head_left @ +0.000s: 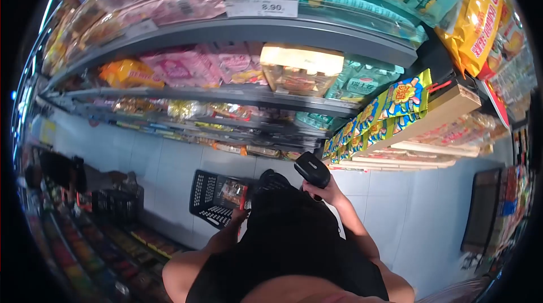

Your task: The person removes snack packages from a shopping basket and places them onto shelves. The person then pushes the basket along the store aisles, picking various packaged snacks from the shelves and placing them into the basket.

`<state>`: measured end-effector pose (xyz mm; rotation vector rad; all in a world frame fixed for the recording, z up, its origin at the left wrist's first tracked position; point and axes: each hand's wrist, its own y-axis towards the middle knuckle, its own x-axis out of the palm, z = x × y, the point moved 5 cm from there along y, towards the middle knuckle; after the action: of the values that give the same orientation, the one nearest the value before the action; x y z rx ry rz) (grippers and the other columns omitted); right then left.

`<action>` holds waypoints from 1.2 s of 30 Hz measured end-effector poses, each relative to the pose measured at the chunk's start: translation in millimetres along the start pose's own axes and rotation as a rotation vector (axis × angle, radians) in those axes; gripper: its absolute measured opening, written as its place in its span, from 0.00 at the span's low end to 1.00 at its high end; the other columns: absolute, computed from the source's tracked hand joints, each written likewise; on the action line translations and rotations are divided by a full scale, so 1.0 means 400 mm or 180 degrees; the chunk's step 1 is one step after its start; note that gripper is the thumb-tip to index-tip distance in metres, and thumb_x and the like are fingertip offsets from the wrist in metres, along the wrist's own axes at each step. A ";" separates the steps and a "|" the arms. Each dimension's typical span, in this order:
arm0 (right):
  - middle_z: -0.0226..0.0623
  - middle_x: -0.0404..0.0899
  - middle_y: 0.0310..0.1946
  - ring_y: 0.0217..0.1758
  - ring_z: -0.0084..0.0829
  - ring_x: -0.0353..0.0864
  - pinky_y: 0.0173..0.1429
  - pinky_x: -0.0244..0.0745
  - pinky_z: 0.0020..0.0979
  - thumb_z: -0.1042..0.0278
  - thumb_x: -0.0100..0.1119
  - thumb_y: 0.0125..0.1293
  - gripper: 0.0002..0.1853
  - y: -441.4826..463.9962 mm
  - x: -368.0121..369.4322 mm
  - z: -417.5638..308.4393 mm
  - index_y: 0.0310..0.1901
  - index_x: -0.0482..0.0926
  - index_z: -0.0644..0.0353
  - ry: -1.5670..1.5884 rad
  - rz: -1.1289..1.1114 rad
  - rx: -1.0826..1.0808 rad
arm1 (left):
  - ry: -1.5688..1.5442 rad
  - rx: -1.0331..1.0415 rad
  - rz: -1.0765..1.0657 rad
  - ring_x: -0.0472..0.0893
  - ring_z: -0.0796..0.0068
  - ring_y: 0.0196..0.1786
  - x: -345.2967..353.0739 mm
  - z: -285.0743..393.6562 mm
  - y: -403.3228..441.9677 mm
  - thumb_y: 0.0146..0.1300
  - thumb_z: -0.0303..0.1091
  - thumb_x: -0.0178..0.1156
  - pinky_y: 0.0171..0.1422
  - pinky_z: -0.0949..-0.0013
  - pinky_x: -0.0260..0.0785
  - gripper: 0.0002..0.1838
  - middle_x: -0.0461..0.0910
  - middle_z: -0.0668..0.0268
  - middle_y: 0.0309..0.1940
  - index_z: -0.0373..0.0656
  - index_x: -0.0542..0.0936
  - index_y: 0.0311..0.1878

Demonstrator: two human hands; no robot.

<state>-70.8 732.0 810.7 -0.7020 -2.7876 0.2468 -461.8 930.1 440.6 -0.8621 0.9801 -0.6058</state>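
My right hand [326, 192] is wrapped round the grip of a black handheld scanner [312, 169], held at waist height in front of the shelf corner. Low on the other side, my left hand [240, 216] is closed at the red handle of a black plastic basket [202, 194]. Inside the basket lies a clear package of brownish goods [232, 192]. Green hanging candy packets [373, 119] are just beyond the scanner.
Shelves [226, 28] of pink and teal bags cross the front, with a price label [262, 7] above. At the left another person [62, 173] is beside a second basket [116, 201]. A dark panel [482, 211] stands at the right.
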 end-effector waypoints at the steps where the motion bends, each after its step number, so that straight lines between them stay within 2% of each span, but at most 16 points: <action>1: 0.26 0.83 0.31 0.26 0.15 0.77 0.31 0.71 0.22 0.66 0.71 0.69 0.08 -0.014 -0.015 0.005 0.41 0.84 0.60 0.0005 -0.0098 -0.0069 | 0.0257 -0.0177 0.0206 0.88 0.67 0.26 0.020 -0.017 -0.025 0.56 0.52 0.78 0.34 0.63 0.79 0.24 0.86 0.60 0.23 0.36 0.87 0.36; 4: 0.26 0.83 0.30 0.27 0.15 0.78 0.32 0.71 0.22 0.66 0.72 0.69 0.09 -0.040 -0.033 0.000 0.44 0.83 0.60 0.0219 -0.0325 -0.0015 | 0.0567 0.0354 0.0282 0.88 0.67 0.28 0.061 -0.017 -0.095 0.57 0.55 0.77 0.37 0.62 0.80 0.26 0.87 0.60 0.25 0.37 0.87 0.37; 5: 0.26 0.83 0.30 0.27 0.15 0.78 0.32 0.72 0.22 0.67 0.72 0.69 0.09 -0.049 -0.038 0.016 0.44 0.83 0.59 0.0249 -0.0401 0.0061 | 0.0592 0.0141 0.0226 0.91 0.60 0.36 0.070 -0.038 -0.103 0.57 0.58 0.75 0.44 0.58 0.82 0.29 0.89 0.56 0.32 0.37 0.87 0.43; 8: 0.27 0.83 0.32 0.28 0.15 0.78 0.33 0.73 0.22 0.68 0.71 0.69 0.09 -0.083 -0.026 0.029 0.45 0.83 0.59 0.0162 -0.0663 0.0214 | 0.1316 0.0243 0.0932 0.90 0.53 0.47 0.076 -0.079 -0.188 0.59 0.60 0.73 0.54 0.53 0.82 0.31 0.90 0.51 0.42 0.38 0.88 0.48; 9: 0.27 0.84 0.32 0.29 0.15 0.78 0.34 0.73 0.22 0.68 0.71 0.69 0.09 -0.096 -0.016 0.024 0.46 0.83 0.60 0.0094 -0.0755 0.0234 | 0.1134 0.0112 0.0904 0.87 0.48 0.55 0.067 -0.094 -0.221 0.59 0.61 0.71 0.60 0.49 0.80 0.31 0.88 0.48 0.49 0.40 0.88 0.49; 12: 0.28 0.84 0.34 0.30 0.16 0.78 0.35 0.73 0.22 0.68 0.71 0.69 0.10 -0.119 -0.001 0.013 0.47 0.83 0.60 -0.0125 -0.1110 0.0231 | 0.1121 0.0245 0.0869 0.87 0.48 0.54 0.037 -0.087 -0.293 0.62 0.49 0.64 0.60 0.50 0.80 0.22 0.88 0.47 0.48 0.39 0.89 0.48; 15: 0.29 0.83 0.34 0.29 0.17 0.79 0.35 0.74 0.23 0.71 0.69 0.68 0.08 -0.108 0.032 -0.004 0.46 0.82 0.61 -0.0317 -0.1156 0.0277 | 0.1031 0.0343 0.0896 0.87 0.49 0.54 0.049 -0.146 -0.208 0.61 0.45 0.61 0.61 0.51 0.79 0.20 0.88 0.47 0.48 0.39 0.89 0.47; 17: 0.31 0.83 0.33 0.28 0.17 0.79 0.34 0.75 0.24 0.77 0.66 0.68 0.06 -0.094 0.059 -0.009 0.44 0.81 0.63 -0.0542 -0.1091 0.0239 | 0.1087 0.0403 0.0829 0.87 0.48 0.54 0.029 -0.172 -0.173 0.61 0.45 0.62 0.61 0.51 0.79 0.21 0.88 0.47 0.48 0.40 0.89 0.47; 20: 0.28 0.82 0.33 0.28 0.17 0.77 0.33 0.72 0.23 0.71 0.69 0.69 0.08 -0.078 0.106 0.003 0.46 0.81 0.62 -0.0731 -0.1302 0.0120 | 0.1113 0.0502 0.0951 0.87 0.48 0.55 -0.044 -0.125 -0.214 0.59 0.44 0.63 0.61 0.51 0.79 0.21 0.88 0.47 0.48 0.39 0.89 0.48; 25: 0.30 0.82 0.32 0.28 0.17 0.77 0.33 0.72 0.24 0.75 0.67 0.69 0.07 -0.030 0.221 0.010 0.45 0.81 0.63 -0.0605 -0.1470 0.0293 | 0.1188 0.0758 0.1041 0.88 0.47 0.50 -0.160 -0.114 -0.147 0.57 0.43 0.64 0.58 0.50 0.81 0.18 0.89 0.49 0.44 0.41 0.90 0.44; 31: 0.31 0.83 0.33 0.27 0.17 0.77 0.32 0.72 0.24 0.75 0.68 0.69 0.07 0.091 0.422 0.040 0.46 0.81 0.65 -0.0424 -0.1567 0.0245 | 0.1066 0.0746 0.1028 0.89 0.49 0.47 -0.309 -0.082 -0.082 0.56 0.43 0.64 0.55 0.49 0.81 0.16 0.89 0.49 0.40 0.41 0.90 0.40; 36: 0.31 0.84 0.35 0.28 0.17 0.77 0.33 0.74 0.24 0.74 0.68 0.69 0.09 0.178 0.594 0.048 0.48 0.81 0.64 -0.0469 -0.1804 0.0557 | 0.0963 0.0881 0.1118 0.90 0.49 0.44 -0.409 -0.076 -0.003 0.57 0.45 0.65 0.52 0.50 0.82 0.17 0.89 0.49 0.37 0.41 0.90 0.37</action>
<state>-247.2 907.0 825.1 0.1612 -2.9115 0.4305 -561.7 1045.3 507.5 -0.3447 1.2532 -0.5600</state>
